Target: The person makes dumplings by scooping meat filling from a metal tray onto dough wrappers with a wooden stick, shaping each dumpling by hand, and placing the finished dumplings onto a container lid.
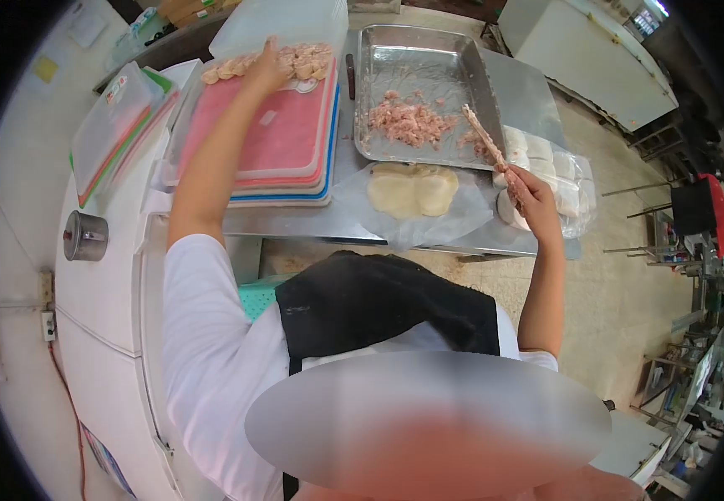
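Observation:
My left hand (268, 68) reaches over the pink lid (266, 125) of a stack of containers and touches a row of pale filled dumplings (310, 60) at its far side; its fingertips are partly hidden. My right hand (530, 199) is closed round the lower end of a stick (485, 134) smeared with meat. The stick's upper end is over the right rim of a metal tray (363, 108), which holds pinkish minced meat (410, 121). Between my hands, flattened pale dough (412, 192) lies on a clear plastic sheet (353, 194).
White dough pieces (541, 154) in plastic lie right of the tray. A knife (350, 75) rests between stack and tray. More lids (115, 125) lean at the left, above a metal canister (86, 236). A red and black chair (700, 217) stands far right.

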{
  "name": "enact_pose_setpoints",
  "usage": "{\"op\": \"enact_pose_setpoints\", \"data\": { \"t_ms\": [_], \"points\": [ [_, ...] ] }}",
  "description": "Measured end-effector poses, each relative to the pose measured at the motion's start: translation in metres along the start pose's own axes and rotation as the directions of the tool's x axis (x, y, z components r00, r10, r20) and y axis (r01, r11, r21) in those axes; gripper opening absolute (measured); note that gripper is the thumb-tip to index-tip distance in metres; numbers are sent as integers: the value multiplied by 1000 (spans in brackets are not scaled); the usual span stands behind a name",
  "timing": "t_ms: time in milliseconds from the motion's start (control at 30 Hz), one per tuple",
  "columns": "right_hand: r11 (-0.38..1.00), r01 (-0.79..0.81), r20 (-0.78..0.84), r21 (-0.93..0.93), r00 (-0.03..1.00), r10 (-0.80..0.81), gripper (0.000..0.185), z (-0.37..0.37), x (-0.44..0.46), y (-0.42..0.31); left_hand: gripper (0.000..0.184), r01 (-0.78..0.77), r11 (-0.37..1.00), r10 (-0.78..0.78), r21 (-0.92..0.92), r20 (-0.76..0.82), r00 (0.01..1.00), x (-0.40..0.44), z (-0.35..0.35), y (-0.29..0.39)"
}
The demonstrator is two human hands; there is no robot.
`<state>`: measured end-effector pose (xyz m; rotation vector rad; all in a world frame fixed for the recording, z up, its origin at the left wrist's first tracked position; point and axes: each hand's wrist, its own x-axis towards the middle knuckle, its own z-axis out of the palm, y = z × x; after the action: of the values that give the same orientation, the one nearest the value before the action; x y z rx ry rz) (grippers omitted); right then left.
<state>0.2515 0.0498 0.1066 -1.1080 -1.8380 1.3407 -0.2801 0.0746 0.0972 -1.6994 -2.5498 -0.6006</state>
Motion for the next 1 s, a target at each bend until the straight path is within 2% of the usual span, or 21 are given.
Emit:
{"op": "enact_pose_setpoints", "data": {
  "t_ms": [100, 200, 233, 267, 333, 400, 467, 533, 600, 633, 667, 733, 800, 833, 900, 933, 1000],
  "points": [
    [999, -17, 63, 35, 998, 14, 30, -23, 18, 8, 87, -30, 999, 29, -29, -8, 1000, 5, 5, -4],
    [975, 124, 92, -186, 990, -109, 33, -41, 47, 29, 85, -26, 977, 61, -210, 164, 984, 2, -6, -8],
    [953, 158, 118, -258, 984, -131, 33, -47, 57, 35, 81, -59, 985, 87, -165, 170, 982, -2, -15, -2],
    [904, 188, 168, -384, 977, -132, 34, -53, 66, 38, 76, -95, 988, 115, -119, 179, 977, -9, -25, 11],
    [754, 264, 274, -602, 955, -115, 37, -62, 87, 37, 75, -59, 993, 36, 101, 213, 976, -20, -41, 45],
    [450, 364, 365, -815, 927, -87, 30, -71, 115, 43, 72, -115, 987, 98, 110, 153, 983, -39, -50, 77],
    [213, 471, 444, -856, 881, -163, 20, -76, 151, 48, 65, -267, 961, 267, -78, -11, 964, -69, -52, 121],
    [155, 499, 458, -853, 857, -237, 15, -70, 176, 35, 54, -308, 922, 304, -236, -55, 951, -113, -53, 185],
    [69, 496, 473, -865, 854, -216, 15, -59, 196, 46, 47, -190, 827, 249, -529, 43, 967, -150, -27, 229],
    [25, 497, 481, -868, 851, -208, 15, -54, 203, 53, 44, -193, 811, 280, -553, 76, 957, -162, -5, 237],
    [62, 568, 544, -821, 809, -221, 16, -50, 198, 61, 42, -198, 794, 313, -574, 107, 944, -173, 19, 241],
    [125, 700, 658, -703, 707, -260, 17, -41, 170, 73, 40, -30, 854, 221, -520, 311, 924, -194, 60, 250],
    [208, 768, 739, -606, 640, -209, 17, -35, 137, 65, 40, 36, 773, 208, -634, 307, 929, -210, 104, 254],
    [176, 753, 740, -634, 657, -145, 16, -33, 137, 65, 40, -47, 823, 233, -566, 262, 937, -217, 125, 252],
    [199, 737, 726, -646, 674, -137, 16, -47, 167, 54, 38, -195, 898, 284, -396, 182, 941, -229, 152, 249],
    [216, 728, 719, -651, 683, -133, 16, -53, 186, 49, 37, -173, 910, 255, -376, 179, 950, -230, 153, 251],
    [212, 694, 646, -688, 719, -256, 13, -59, 227, 55, 34, -135, 930, 203, -342, 173, 964, -232, 154, 256]
  ]
}}
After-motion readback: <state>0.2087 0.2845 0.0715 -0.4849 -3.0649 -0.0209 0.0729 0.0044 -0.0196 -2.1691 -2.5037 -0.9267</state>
